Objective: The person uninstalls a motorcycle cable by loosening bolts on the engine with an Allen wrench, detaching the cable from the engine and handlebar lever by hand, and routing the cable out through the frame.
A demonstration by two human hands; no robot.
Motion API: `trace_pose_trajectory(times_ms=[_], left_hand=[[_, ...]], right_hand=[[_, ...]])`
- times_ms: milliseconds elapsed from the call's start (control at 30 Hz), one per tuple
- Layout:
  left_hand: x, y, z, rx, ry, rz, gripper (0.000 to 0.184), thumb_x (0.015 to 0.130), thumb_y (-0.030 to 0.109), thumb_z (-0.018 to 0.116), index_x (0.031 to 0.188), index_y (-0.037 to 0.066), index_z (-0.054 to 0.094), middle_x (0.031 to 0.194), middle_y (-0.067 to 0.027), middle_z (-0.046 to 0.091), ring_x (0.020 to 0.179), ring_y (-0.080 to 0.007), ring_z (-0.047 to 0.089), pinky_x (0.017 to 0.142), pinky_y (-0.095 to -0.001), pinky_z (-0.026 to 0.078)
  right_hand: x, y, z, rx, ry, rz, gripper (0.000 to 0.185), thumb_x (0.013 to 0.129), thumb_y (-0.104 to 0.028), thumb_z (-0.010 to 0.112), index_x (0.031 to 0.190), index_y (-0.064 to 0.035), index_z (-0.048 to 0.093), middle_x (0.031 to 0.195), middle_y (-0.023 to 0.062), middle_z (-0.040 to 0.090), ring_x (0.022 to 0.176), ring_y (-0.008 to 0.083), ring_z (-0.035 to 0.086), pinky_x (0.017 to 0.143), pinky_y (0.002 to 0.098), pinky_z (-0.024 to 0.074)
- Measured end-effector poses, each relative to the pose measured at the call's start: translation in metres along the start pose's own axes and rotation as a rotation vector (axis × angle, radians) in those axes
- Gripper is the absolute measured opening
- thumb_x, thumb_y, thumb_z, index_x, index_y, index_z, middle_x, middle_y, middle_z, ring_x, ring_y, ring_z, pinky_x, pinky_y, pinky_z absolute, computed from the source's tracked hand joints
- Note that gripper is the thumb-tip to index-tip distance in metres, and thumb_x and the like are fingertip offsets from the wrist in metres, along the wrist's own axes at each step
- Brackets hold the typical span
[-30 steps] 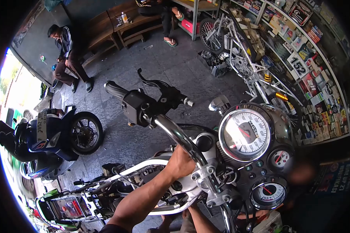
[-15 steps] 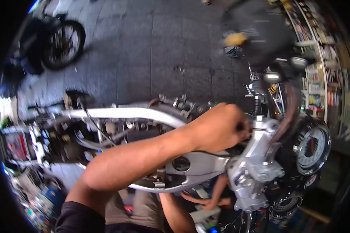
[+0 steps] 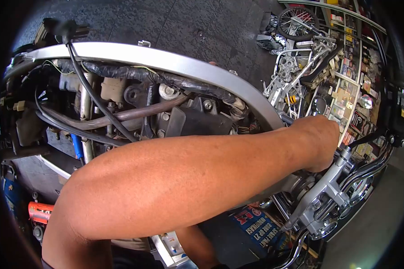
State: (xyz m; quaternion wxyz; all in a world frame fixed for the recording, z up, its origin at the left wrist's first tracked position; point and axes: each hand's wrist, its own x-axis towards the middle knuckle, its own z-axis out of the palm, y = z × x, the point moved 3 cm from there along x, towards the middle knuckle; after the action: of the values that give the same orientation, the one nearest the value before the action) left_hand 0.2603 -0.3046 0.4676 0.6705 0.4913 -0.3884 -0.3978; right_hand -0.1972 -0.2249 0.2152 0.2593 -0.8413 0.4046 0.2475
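My left hand [image 3: 318,141], reached across the motorcycle, is curled into a fist beside the silver steering clamp [image 3: 325,188]. Its fingers face away from me, so whatever they may grip is hidden. Under my left forearm runs the motorcycle's silver frame rail [image 3: 166,62], with a taped wiring harness [image 3: 130,72] along it. A black cable [image 3: 92,87] and a brown hose [image 3: 130,115] cross the exposed engine bay. Part of my right forearm [image 3: 195,246] shows low in the view; the right hand itself is out of sight.
Chrome handlebar tubing [image 3: 368,172] curves at the right. Beyond it stand a stripped motorcycle frame [image 3: 296,67] with a spoked wheel [image 3: 296,22] and shelves of boxed parts [image 3: 345,76]. A blue printed sign [image 3: 256,228] lies below. A red object [image 3: 40,212] is at lower left.
My view has come closer to the motorcycle and turned. My left fist appears farther right, still near the steering clamp. The right forearm shows less.
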Motion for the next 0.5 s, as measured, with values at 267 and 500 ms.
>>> trace_pose_trajectory(times_ms=[267, 500], left_hand=[[0.002, 0.002, 0.014, 0.004, -0.016, 0.161, 0.017, 0.075, 0.003, 0.058, 0.083, -0.001, 0.073, 0.082, -0.0245, 0.068, 0.083, -0.039, 0.068, 0.078, -0.0443, 0.053], [0.002, 0.007, 0.005, 0.053, 0.016, 0.268, 0.017, 0.075, 0.003, 0.061, 0.089, -0.004, 0.069, 0.083, -0.0211, 0.069, 0.078, -0.0321, 0.07, 0.074, -0.0394, 0.053]], right_hand=[[0.003, -0.003, 0.002, 0.012, -0.01, -0.01, 0.05, 0.082, -0.034, 0.063, 0.117, 0.0004, 0.058, 0.115, 0.0247, 0.059, 0.11, 0.0415, 0.055, 0.097, 0.0495, 0.04], [0.065, -0.062, 0.027, 0.156, 0.069, -0.109, 0.047, 0.082, -0.034, 0.063, 0.115, -0.0012, 0.061, 0.111, 0.0234, 0.062, 0.106, 0.0406, 0.058, 0.095, 0.0484, 0.0426]])
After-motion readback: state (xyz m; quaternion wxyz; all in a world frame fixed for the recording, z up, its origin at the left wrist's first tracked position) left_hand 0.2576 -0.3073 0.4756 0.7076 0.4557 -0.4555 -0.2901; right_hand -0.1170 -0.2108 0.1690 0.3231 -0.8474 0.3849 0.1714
